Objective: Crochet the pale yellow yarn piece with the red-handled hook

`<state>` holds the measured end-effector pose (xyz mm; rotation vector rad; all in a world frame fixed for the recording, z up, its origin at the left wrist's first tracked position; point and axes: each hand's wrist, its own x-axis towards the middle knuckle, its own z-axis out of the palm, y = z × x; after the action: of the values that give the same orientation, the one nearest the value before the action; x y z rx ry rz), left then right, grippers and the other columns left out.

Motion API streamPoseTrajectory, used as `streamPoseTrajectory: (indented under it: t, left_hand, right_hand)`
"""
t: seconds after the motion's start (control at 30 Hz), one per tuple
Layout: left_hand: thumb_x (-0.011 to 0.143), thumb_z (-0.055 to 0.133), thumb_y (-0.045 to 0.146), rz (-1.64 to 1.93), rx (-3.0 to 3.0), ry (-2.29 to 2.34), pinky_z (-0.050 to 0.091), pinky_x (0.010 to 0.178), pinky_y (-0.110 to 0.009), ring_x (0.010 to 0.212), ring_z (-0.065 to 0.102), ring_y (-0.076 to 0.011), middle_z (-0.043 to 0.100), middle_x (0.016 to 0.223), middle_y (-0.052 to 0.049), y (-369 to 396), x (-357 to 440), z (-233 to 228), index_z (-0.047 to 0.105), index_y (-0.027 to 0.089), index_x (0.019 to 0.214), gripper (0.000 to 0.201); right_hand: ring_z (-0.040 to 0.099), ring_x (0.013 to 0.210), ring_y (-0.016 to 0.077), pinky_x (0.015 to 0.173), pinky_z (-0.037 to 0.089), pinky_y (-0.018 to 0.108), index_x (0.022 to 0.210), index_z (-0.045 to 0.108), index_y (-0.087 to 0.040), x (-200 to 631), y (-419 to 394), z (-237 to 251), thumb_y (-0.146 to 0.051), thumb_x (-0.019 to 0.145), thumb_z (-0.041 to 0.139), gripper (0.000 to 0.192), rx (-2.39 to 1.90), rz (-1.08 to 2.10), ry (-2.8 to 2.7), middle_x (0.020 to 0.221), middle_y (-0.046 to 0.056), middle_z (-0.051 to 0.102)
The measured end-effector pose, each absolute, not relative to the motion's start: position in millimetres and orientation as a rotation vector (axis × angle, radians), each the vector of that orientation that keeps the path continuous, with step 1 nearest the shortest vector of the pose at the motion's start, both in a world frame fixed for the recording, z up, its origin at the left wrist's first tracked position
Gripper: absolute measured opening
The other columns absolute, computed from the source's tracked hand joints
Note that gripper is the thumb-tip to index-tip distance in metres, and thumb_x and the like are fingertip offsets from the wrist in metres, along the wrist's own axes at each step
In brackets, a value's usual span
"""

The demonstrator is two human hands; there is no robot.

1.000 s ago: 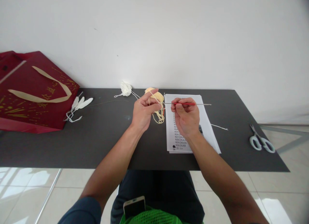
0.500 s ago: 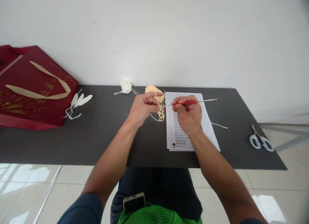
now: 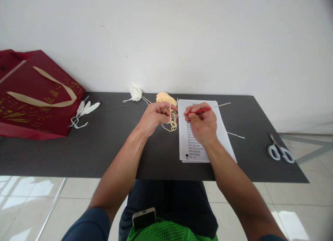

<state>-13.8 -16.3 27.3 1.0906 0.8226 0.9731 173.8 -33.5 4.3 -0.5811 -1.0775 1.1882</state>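
Pale yellow yarn [image 3: 170, 121] hangs in loose loops from the left hand [image 3: 153, 118], whose fingers are curled shut around the strands, with one strand running over the fingertips. The right hand [image 3: 202, 125] pinches a thin metal crochet hook with a red grip [image 3: 201, 110] between thumb and forefinger; the hook's working end points left into the yarn at the left fingertips, and its long tail slants up and to the right. Both hands are held above the dark grey tabletop [image 3: 117, 147], and this looks like a stitch in the making, the hook catching a strand. The next move seems to call for steady yarn tension from the left fingers and a small, exact turn of the hook tip.

Just behind the hands sits a small yellow crocheted piece [image 3: 163, 96], with a white yarn tangle [image 3: 135, 93] beside it. A printed white pattern sheet [image 3: 200, 144] lies under the right hand. White-handled scissors [image 3: 279, 151] lie well apart at the right, and white feather-shaped pieces [image 3: 85, 111] rest near a dark red gift bag [image 3: 33, 95] at the left. Nothing crowds the hands; only the dangling loops could snag the hook.
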Motion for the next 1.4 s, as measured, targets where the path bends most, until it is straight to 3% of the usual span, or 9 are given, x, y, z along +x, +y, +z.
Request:
streamPoseTrajectory:
  t: [0.17, 0.37, 0.53, 0.67, 0.77, 0.9, 1.03, 1.4]
  left_hand:
    - [0.055, 0.067, 0.004, 0.986, 1.083, 0.770, 0.028, 0.053, -0.023, 0.054, 0.050, -0.0082, 0.066, 0.062, 0.001, -17, -13, 27, 0.078, 0.016, 0.085, 0.033]
    - [0.058, 0.072, 0.008, 1.064, 1.049, 0.720, 0.026, 0.050, -0.023, 0.052, 0.046, -0.0076, 0.064, 0.061, 0.001, -17, -12, 25, 0.076, 0.015, 0.076, 0.019]
    - [0.066, 0.080, 0.016, 1.231, 1.096, 0.742, 0.044, 0.065, -0.024, 0.066, 0.058, -0.0107, 0.068, 0.070, 0.000, -18, -4, 19, 0.075, 0.016, 0.075, 0.011]
    - [0.072, 0.080, 0.019, 1.321, 1.187, 0.812, 0.049, 0.070, -0.026, 0.069, 0.061, -0.0108, 0.071, 0.079, 0.001, -20, 4, 14, 0.079, 0.020, 0.103, 0.032]
    - [0.076, 0.076, 0.018, 1.344, 1.216, 0.859, 0.049, 0.069, -0.025, 0.067, 0.059, -0.0096, 0.068, 0.077, 0.003, -22, 9, 14, 0.074, 0.023, 0.124, 0.049]
    - [0.076, 0.073, 0.016, 1.395, 1.225, 0.958, 0.048, 0.067, -0.023, 0.066, 0.059, -0.0089, 0.067, 0.077, 0.004, -26, 12, 18, 0.065, 0.023, 0.137, 0.062]
    - [0.077, 0.070, 0.015, 1.416, 1.224, 1.011, 0.048, 0.067, -0.023, 0.066, 0.059, -0.0094, 0.068, 0.078, 0.003, -30, 16, 21, 0.059, 0.023, 0.143, 0.067]
    - [0.075, 0.068, 0.011, 1.528, 1.232, 1.041, 0.046, 0.064, -0.021, 0.066, 0.055, -0.0073, 0.058, 0.078, 0.004, -33, 22, 16, 0.067, 0.020, 0.127, 0.053]
  right_hand:
    - [0.058, 0.059, 0.0077, 0.056, 0.046, 0.024, 0.083, 0.065, -0.025, 171, -35, 8, -0.032, 0.075, 0.089, 0.026, -0.564, 1.317, -0.972, 0.079, -0.003, 0.074]
    - [0.061, 0.064, 0.0059, 0.060, 0.053, 0.018, 0.083, 0.066, -0.025, 170, -36, 8, -0.029, 0.073, 0.091, 0.027, -0.576, 1.511, -0.782, 0.082, -0.004, 0.074]
    - [0.068, 0.071, 0.0038, 0.066, 0.059, 0.011, 0.079, 0.069, -0.024, 166, -36, 8, -0.026, 0.072, 0.092, 0.024, -0.587, 1.622, -0.579, 0.086, -0.006, 0.075]
    - [0.074, 0.079, 0.0037, 0.079, 0.062, 0.010, 0.082, 0.072, -0.024, 158, -39, 5, -0.028, 0.075, 0.090, 0.020, -0.612, 1.567, -0.546, 0.094, -0.004, 0.080]
    - [0.076, 0.084, 0.0051, 0.086, 0.063, 0.014, 0.084, 0.071, -0.024, 151, -41, 2, -0.029, 0.079, 0.087, 0.017, -0.620, 1.516, -0.594, 0.097, -0.004, 0.081]
    - [0.076, 0.084, 0.0065, 0.076, 0.063, 0.015, 0.088, 0.070, -0.026, 146, -43, -2, -0.032, 0.085, 0.081, 0.013, -0.618, 1.450, -0.665, 0.099, -0.003, 0.082]
    - [0.071, 0.077, 0.0070, 0.066, 0.059, 0.018, 0.095, 0.072, -0.028, 141, -45, -4, -0.033, 0.087, 0.079, 0.012, -0.667, 1.396, -0.720, 0.098, -0.004, 0.080]
    - [0.070, 0.079, 0.0076, 0.075, 0.060, 0.021, 0.093, 0.072, -0.027, 138, -44, -8, -0.038, 0.086, 0.079, 0.014, -0.682, 1.362, -0.698, 0.093, -0.004, 0.077]
